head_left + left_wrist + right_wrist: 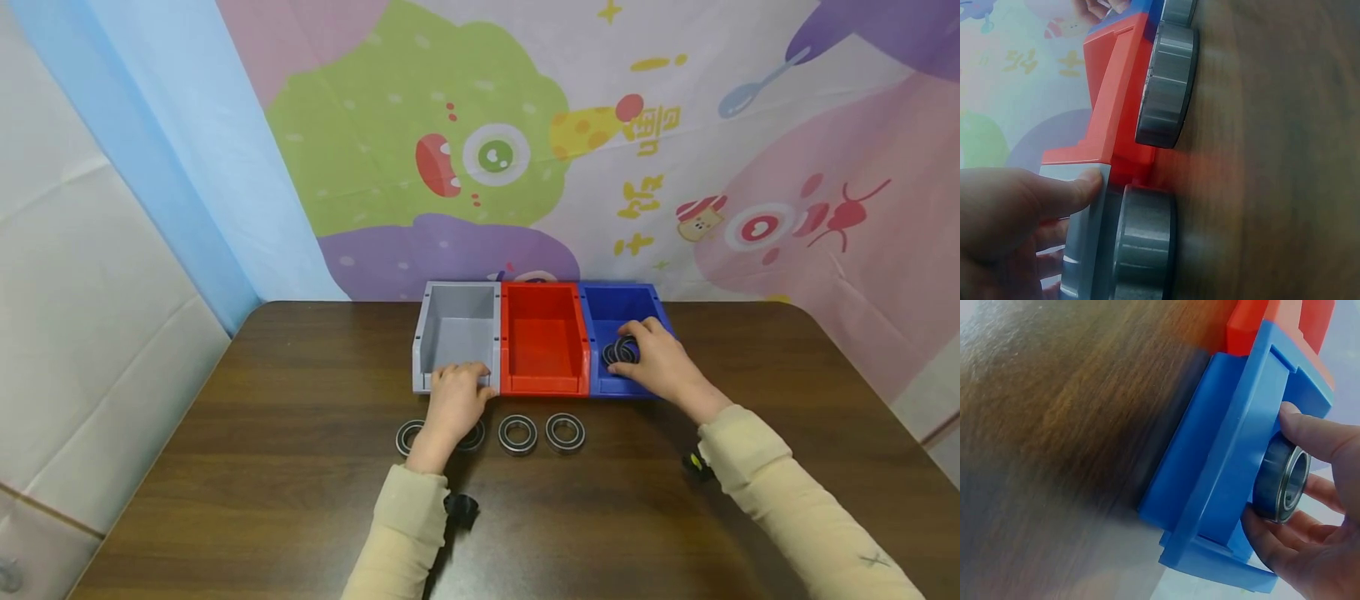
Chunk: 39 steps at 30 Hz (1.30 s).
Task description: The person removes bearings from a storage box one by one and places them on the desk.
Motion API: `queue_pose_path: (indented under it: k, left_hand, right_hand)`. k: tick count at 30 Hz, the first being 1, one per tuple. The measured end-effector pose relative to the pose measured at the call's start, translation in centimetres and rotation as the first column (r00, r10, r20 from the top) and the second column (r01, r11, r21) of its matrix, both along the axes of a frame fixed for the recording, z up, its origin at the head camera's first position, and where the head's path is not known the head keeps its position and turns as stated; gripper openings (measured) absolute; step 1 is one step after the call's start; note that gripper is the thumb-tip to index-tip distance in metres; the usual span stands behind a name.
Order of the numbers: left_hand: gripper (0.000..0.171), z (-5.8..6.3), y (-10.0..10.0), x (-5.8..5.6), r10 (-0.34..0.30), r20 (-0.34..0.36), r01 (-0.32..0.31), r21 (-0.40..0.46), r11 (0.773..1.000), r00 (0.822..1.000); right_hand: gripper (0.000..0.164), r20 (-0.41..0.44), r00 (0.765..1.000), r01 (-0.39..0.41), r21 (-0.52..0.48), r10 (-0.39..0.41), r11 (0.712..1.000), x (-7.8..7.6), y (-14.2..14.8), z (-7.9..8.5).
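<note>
My right hand [663, 360] pinches a ball bearing [1282, 478] between thumb and fingers, inside the front part of the blue bin [618, 304]. Another bearing's dark ring [608, 356] shows beside it, partly covered by the held one. The left hand [456, 406] grips the front wall of the grey bin [459, 321]; in the left wrist view its thumb [1088, 184] lies over the lip with the fingers behind. Several bearings rest flat in a row before the bins, among them one [517, 435] and another [566, 433] in plain sight; the left hand and wrist partly hide those at left.
Between the grey and blue bins stands a red bin [546, 333], side by side with both. All three sit at the back of the brown wooden table [300, 467], close to a cartoon-printed cloth [600, 167]. Black wrist straps [462, 510] show below the sleeves.
</note>
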<state>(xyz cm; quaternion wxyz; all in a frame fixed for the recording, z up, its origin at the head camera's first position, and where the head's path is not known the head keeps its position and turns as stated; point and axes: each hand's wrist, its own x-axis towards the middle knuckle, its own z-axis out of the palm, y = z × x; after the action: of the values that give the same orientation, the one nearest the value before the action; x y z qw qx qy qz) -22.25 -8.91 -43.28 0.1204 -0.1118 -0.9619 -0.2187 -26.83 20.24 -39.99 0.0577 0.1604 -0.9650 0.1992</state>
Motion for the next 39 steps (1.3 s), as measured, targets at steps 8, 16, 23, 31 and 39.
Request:
queue_pose_path:
  k: [8,16,23,31,39]
  left_hand:
    - [0.024,0.0,0.0,-0.1,0.002,0.006,-0.002,-0.002,1.000,1.000]
    - [0.025,-0.1,0.0,-0.1,0.006,0.012,-0.006,-0.004,1.000,1.000]
    - [0.024,-0.1,0.0,-0.1,0.004,0.015,-0.004,0.000,1.000,1.000]
    - [0.026,-0.1,0.0,-0.1,0.008,0.017,-0.008,-0.012,1.000,1.000]
    - [0.025,0.0,0.0,0.0,0.007,0.018,-0.007,-0.006,1.000,1.000]
  right_hand:
    - [0.054,-0.062,0.998,-0.002,-0.025,0.000,1.000,0.5,0.0,0.1]
    - [0.055,-0.113,0.993,-0.033,-0.036,0.029,0.999,1.5,-0.2,0.3]
    - [0.053,-0.130,0.987,-0.092,0.008,0.092,0.996,2.7,-0.3,0.0]
    - [0.051,-0.114,0.978,-0.172,0.052,0.177,0.984,4.4,-1.1,-0.7]
    - [0.050,0.016,0.973,-0.231,0.118,0.231,0.966,5.6,-1.3,-1.4]
